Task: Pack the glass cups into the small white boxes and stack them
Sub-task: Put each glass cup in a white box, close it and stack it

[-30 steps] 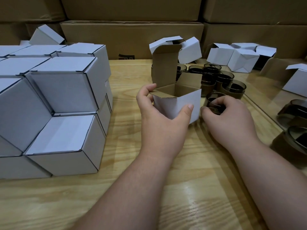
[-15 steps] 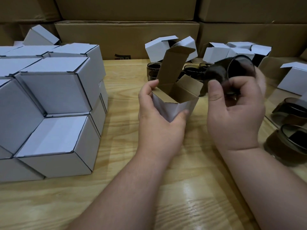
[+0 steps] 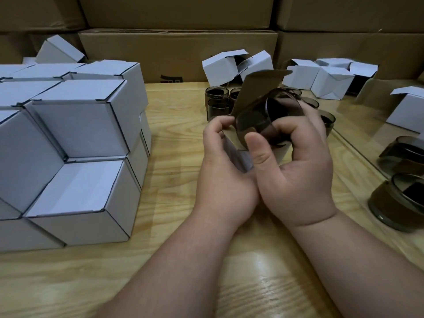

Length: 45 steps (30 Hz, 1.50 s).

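Observation:
My left hand [image 3: 226, 166] grips a small white box [image 3: 236, 154] tilted toward the right, its brown lid flap [image 3: 257, 88] standing open. My right hand [image 3: 296, 171] holds a smoky glass cup [image 3: 263, 120] on its side, with its base at the box's open mouth. Thumb and fingers curl round the cup's wall. Most of the box is hidden behind both hands. More smoky glass cups [image 3: 216, 101] stand in a cluster just behind the hands.
A stack of closed white boxes [image 3: 75, 143] fills the left of the wooden table [image 3: 179, 171]. Open white boxes [image 3: 321, 79] lie at the back. Two larger smoky glasses [image 3: 399, 203] sit at the right edge. Brown cartons [image 3: 179, 53] wall the far side.
My right hand lifted a glass cup off the table and brought it left to the box's opening. The left hand tilted the box toward the cup.

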Available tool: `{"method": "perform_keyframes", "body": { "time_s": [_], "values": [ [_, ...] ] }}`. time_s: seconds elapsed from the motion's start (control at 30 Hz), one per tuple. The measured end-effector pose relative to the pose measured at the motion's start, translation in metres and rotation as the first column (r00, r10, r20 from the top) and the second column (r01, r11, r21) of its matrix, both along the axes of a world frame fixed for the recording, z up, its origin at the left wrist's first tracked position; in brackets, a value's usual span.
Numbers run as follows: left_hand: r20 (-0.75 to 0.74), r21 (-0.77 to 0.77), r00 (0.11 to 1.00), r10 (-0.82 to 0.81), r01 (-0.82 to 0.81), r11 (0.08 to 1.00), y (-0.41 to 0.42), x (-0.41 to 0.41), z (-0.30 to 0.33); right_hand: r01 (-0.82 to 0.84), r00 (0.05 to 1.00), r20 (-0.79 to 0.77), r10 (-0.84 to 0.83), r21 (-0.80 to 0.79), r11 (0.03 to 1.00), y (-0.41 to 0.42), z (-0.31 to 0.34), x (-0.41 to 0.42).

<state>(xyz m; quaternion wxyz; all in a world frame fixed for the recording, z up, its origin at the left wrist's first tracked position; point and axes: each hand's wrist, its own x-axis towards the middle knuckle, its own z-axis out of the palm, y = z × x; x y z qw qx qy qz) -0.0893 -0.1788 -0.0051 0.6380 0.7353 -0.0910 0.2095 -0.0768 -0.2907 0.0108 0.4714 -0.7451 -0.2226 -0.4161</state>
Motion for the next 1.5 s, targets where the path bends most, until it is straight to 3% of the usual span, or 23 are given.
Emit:
{"method": "perform_keyframes", "body": {
  "time_s": [0.17,0.5,0.97,1.33,1.5],
  "values": [
    [-0.012,0.017,1.0,0.015,-0.015,1.0,-0.0027,-0.0005,0.0003,0.031,0.999,-0.022,-0.029,0.079,0.996,-0.0009,-0.0035,0.0064],
    [-0.067,0.003,0.998,0.016,-0.016,1.0,-0.0042,0.0002,-0.0006,0.156,0.984,-0.1,-0.149,0.07,0.985,-0.0022,-0.0053,0.0103],
    [-0.103,0.054,0.994,0.034,-0.029,0.998,-0.0042,-0.0004,-0.0007,0.188,0.908,-0.361,-0.213,-0.101,0.977,-0.0019,-0.0031,0.0101],
    [-0.116,0.039,0.993,0.007,-0.002,0.999,-0.0039,0.0002,-0.0007,0.195,0.879,-0.401,-0.257,-0.189,0.962,-0.0034,-0.0034,0.011],
    [-0.118,-0.007,0.993,0.015,-0.016,1.0,-0.0038,0.0029,-0.0042,0.245,0.889,-0.376,-0.262,-0.092,0.965,0.0013,-0.003,0.0076]
  ]
}}
